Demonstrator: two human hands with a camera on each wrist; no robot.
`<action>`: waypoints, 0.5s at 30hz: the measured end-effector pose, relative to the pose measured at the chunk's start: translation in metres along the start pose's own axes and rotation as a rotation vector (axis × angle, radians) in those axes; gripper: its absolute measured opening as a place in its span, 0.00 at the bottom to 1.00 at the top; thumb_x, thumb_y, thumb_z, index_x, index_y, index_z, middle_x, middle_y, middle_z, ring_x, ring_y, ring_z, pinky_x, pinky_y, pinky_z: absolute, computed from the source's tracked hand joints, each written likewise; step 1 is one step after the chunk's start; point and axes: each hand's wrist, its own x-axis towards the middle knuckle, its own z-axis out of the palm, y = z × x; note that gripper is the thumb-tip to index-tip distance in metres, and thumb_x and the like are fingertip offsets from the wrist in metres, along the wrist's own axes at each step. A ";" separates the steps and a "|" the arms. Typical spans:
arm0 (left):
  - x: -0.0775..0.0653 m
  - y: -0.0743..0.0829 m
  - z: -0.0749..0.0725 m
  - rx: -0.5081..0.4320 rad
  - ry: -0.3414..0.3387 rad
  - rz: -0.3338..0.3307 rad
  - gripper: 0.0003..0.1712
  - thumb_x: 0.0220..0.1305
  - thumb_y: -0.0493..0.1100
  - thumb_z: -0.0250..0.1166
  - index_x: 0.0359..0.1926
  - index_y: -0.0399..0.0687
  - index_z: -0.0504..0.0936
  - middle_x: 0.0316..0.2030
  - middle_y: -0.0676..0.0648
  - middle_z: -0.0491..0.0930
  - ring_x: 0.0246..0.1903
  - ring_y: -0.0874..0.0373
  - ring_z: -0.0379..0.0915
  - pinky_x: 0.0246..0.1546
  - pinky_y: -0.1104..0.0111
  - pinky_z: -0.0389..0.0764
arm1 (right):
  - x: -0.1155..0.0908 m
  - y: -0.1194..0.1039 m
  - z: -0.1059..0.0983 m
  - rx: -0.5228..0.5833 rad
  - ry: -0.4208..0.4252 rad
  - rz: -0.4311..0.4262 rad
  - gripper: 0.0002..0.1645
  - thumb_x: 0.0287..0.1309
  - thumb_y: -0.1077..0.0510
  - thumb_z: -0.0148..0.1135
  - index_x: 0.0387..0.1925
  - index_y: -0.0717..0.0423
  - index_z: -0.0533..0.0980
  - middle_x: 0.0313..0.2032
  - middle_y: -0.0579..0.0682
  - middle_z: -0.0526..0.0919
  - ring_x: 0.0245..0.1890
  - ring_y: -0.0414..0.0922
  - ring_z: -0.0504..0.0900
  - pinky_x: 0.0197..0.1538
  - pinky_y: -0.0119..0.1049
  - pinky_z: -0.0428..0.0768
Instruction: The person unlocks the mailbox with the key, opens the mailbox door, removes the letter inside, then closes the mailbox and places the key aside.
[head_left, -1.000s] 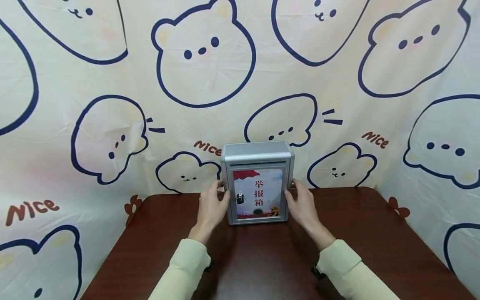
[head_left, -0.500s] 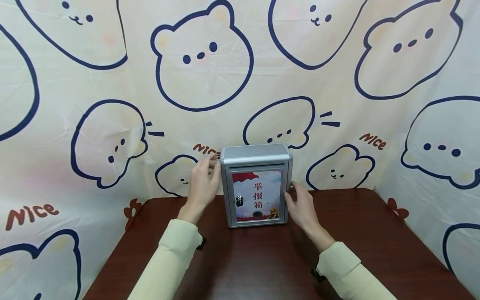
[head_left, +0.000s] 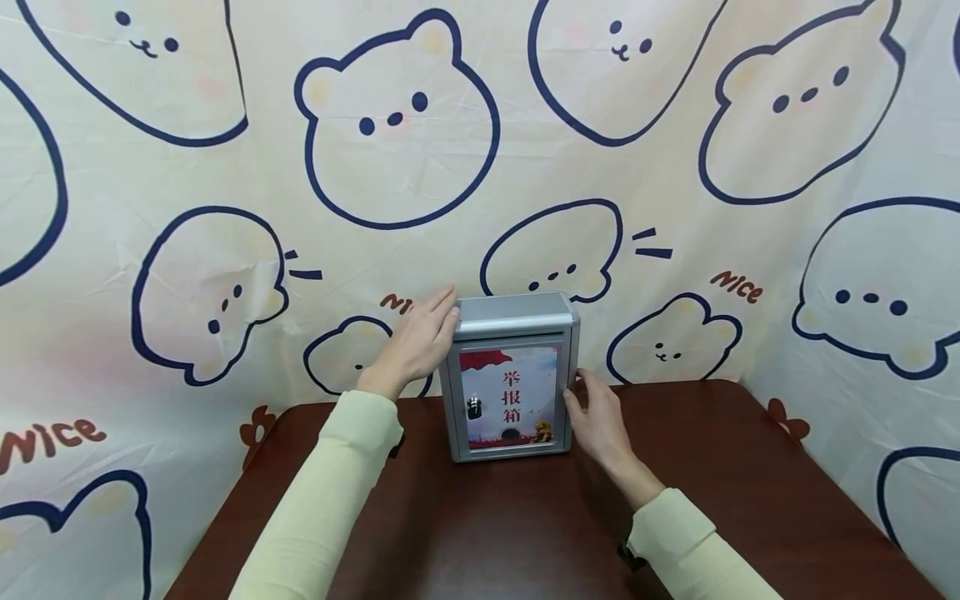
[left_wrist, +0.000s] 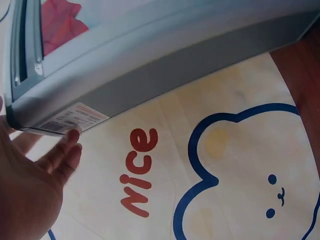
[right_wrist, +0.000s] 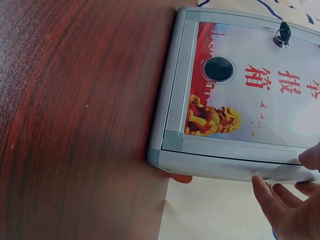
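A grey metal letter box [head_left: 517,333] stands upright on the table. Its front door [right_wrist: 250,100] carries red characters, a golden lion and a dark round window, and a key [right_wrist: 282,35] sits in its lock. My left hand [head_left: 416,342] lies at the box's upper left corner with its fingers extended. In the left wrist view, those fingers are beside a printed label [left_wrist: 75,117] on the side wall. Low on the box's right edge, my right hand [head_left: 597,417] holds on, thumb toward the front and bent fingers [right_wrist: 267,195] against the side.
Dark brown wood-grain table [head_left: 480,533] extends in front of the box and to both sides. Close behind stands a cream cloth backdrop [head_left: 405,175] printed with blue bear outlines, which also lines the left and right sides.
My left hand has left the lower left side of the box and risen to its upper left corner. The right hand stays at the right edge. The view has shifted slightly.
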 end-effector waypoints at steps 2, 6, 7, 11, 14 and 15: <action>0.002 -0.004 0.001 -0.024 -0.018 0.016 0.33 0.82 0.53 0.37 0.79 0.44 0.58 0.79 0.46 0.55 0.78 0.48 0.50 0.78 0.54 0.52 | 0.000 0.001 0.001 0.003 0.003 -0.007 0.25 0.74 0.59 0.57 0.68 0.62 0.69 0.55 0.61 0.79 0.54 0.55 0.79 0.50 0.50 0.86; 0.005 -0.017 0.003 -0.097 -0.023 0.050 0.32 0.83 0.51 0.37 0.78 0.41 0.60 0.79 0.45 0.56 0.78 0.48 0.50 0.77 0.53 0.53 | 0.000 0.001 0.001 0.003 0.013 -0.026 0.24 0.73 0.60 0.58 0.66 0.63 0.71 0.53 0.61 0.80 0.52 0.55 0.80 0.49 0.50 0.86; 0.005 -0.020 0.003 -0.114 -0.026 0.056 0.32 0.83 0.50 0.37 0.78 0.41 0.60 0.79 0.45 0.56 0.78 0.48 0.50 0.77 0.53 0.53 | 0.000 0.001 0.001 0.003 0.016 -0.028 0.24 0.73 0.61 0.58 0.66 0.63 0.71 0.52 0.62 0.80 0.52 0.55 0.80 0.49 0.50 0.85; 0.006 -0.029 0.005 -0.158 -0.044 0.075 0.32 0.83 0.50 0.37 0.79 0.43 0.59 0.79 0.45 0.56 0.78 0.48 0.49 0.77 0.51 0.52 | 0.000 0.001 0.001 -0.007 0.023 -0.020 0.24 0.73 0.61 0.58 0.66 0.64 0.71 0.52 0.62 0.80 0.52 0.55 0.80 0.49 0.50 0.85; 0.005 -0.033 0.006 -0.186 -0.049 0.105 0.31 0.83 0.50 0.37 0.79 0.43 0.60 0.79 0.45 0.56 0.78 0.48 0.49 0.77 0.51 0.52 | -0.001 0.001 0.001 -0.015 0.023 -0.006 0.24 0.73 0.60 0.58 0.66 0.64 0.71 0.54 0.62 0.80 0.54 0.56 0.79 0.50 0.50 0.85; 0.005 -0.034 0.006 -0.193 -0.048 0.115 0.31 0.83 0.50 0.37 0.79 0.43 0.60 0.79 0.45 0.57 0.78 0.48 0.50 0.77 0.51 0.52 | -0.001 0.001 0.002 -0.018 0.023 -0.003 0.24 0.73 0.60 0.58 0.66 0.64 0.70 0.55 0.63 0.79 0.55 0.56 0.79 0.51 0.51 0.85</action>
